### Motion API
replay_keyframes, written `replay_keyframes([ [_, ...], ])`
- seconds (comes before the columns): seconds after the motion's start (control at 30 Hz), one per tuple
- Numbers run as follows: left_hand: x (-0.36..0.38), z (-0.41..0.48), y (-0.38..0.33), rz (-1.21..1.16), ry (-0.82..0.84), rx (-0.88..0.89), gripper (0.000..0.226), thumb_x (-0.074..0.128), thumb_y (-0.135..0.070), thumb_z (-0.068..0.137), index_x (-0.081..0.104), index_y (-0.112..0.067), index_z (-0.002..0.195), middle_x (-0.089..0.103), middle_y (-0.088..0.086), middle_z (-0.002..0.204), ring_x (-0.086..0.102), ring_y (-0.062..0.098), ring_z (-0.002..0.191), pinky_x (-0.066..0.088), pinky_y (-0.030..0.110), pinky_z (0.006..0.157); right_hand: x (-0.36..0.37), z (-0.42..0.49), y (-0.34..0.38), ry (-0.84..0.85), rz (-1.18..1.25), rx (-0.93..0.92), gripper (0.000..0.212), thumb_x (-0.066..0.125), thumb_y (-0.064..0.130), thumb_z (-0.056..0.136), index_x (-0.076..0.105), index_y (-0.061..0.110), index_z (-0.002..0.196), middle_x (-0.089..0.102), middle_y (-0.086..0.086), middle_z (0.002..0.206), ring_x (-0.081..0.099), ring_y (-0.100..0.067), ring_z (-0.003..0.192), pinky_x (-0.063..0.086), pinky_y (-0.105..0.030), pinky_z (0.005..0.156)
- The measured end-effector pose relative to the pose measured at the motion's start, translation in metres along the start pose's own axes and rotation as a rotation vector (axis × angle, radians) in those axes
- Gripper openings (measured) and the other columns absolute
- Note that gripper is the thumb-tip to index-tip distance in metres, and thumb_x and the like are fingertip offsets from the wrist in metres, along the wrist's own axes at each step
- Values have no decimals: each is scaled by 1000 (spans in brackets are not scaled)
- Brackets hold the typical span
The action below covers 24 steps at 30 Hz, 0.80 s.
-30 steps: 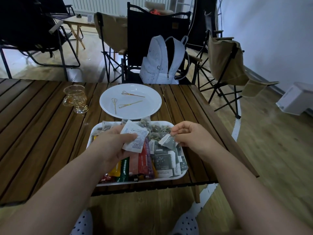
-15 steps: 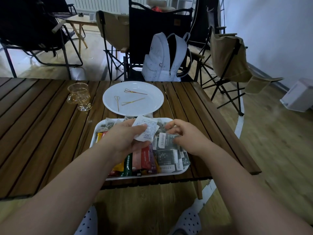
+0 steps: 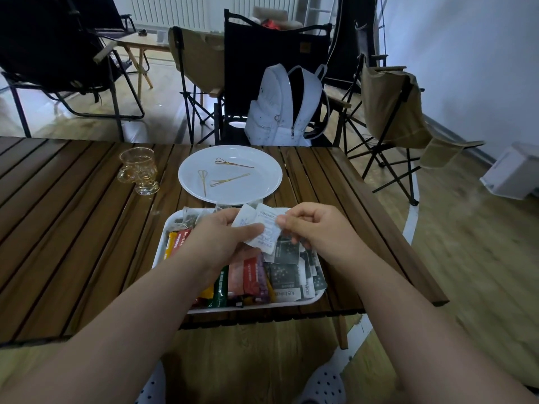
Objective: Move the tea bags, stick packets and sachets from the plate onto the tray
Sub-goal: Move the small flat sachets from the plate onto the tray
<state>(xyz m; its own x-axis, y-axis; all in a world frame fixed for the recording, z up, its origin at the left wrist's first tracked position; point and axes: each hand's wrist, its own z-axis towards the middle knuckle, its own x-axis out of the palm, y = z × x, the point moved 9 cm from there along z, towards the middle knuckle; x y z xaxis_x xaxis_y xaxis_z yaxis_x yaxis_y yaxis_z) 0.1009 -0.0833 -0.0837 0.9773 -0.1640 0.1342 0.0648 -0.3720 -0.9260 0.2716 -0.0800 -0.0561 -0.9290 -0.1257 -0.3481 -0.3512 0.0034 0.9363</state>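
Above the white tray [image 3: 315,300], my left hand [image 3: 221,240] holds white paper sachets [image 3: 262,230] between thumb and fingers. My right hand [image 3: 315,225] pinches the right edge of the same sachets. The tray holds coloured stick packets [image 3: 233,279] on the left, dark grey sachets [image 3: 287,272] on the right and tea bags [image 3: 189,220] at the back. The round white plate [image 3: 268,182] behind the tray carries only three thin golden picks [image 3: 230,179].
A small amber glass cup [image 3: 139,170] stands left of the plate on the slatted wooden table [image 3: 73,228]. Beyond the table are folding chairs, one with a white backpack [image 3: 280,109]. The table's right edge runs close to the tray.
My right hand has let go of the grey sachet on the tray and come up to the white sachets in my left hand. Both hands now meet above the tray's back half.
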Motion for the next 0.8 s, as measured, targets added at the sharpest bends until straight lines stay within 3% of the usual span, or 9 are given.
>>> replay_keyframes([
  [0.1,4,-1,-1,1,17,6,29,68,-10,93,68,-15,121,79,3,102,77,18,92,63,31,75,-1,3,-2,-24,29,-9,9,76,22,91,75,13,90,70,4,64,58,-4,53,44,-15,50],
  [0.23,4,-2,-3,-23,7,-1,24,65,-10,96,68,-13,119,79,6,104,77,21,91,64,30,73,-7,4,-6,-48,198,58,8,72,12,92,70,5,97,76,-9,76,66,-13,59,50,-23,52],
  [0.4,-4,2,-5,-79,-57,6,18,64,-7,96,70,-7,113,78,10,101,77,17,82,61,21,61,-28,-1,-14,-145,556,136,4,68,6,94,66,3,94,78,-18,93,78,-26,85,64,-28,73],
  [0.47,-5,4,-5,-117,-77,-11,14,62,-6,97,69,-6,109,78,9,96,77,15,78,62,21,61,-41,-3,-18,-187,529,132,11,66,13,96,68,3,94,77,-17,97,77,-26,89,64,-29,76],
  [0.53,-4,6,-6,-164,-95,-27,12,60,-4,98,68,-6,106,78,8,91,77,15,76,63,22,62,-52,-5,-24,-228,391,140,2,69,8,93,69,6,93,74,-12,94,75,-25,90,61,-28,75],
  [0.67,2,6,-7,-206,-95,-53,11,60,-4,98,67,-6,106,78,7,85,77,14,71,59,21,53,-54,-10,-53,-196,143,315,39,76,-6,83,63,12,116,68,-11,109,72,-26,97,62,-33,77],
  [0.8,8,8,-4,-161,-55,-42,19,61,-6,97,68,-6,115,80,9,95,77,19,88,64,26,67,-43,-12,-77,-133,181,471,50,76,-8,81,59,9,125,73,-17,111,74,-28,97,62,-37,79],
])
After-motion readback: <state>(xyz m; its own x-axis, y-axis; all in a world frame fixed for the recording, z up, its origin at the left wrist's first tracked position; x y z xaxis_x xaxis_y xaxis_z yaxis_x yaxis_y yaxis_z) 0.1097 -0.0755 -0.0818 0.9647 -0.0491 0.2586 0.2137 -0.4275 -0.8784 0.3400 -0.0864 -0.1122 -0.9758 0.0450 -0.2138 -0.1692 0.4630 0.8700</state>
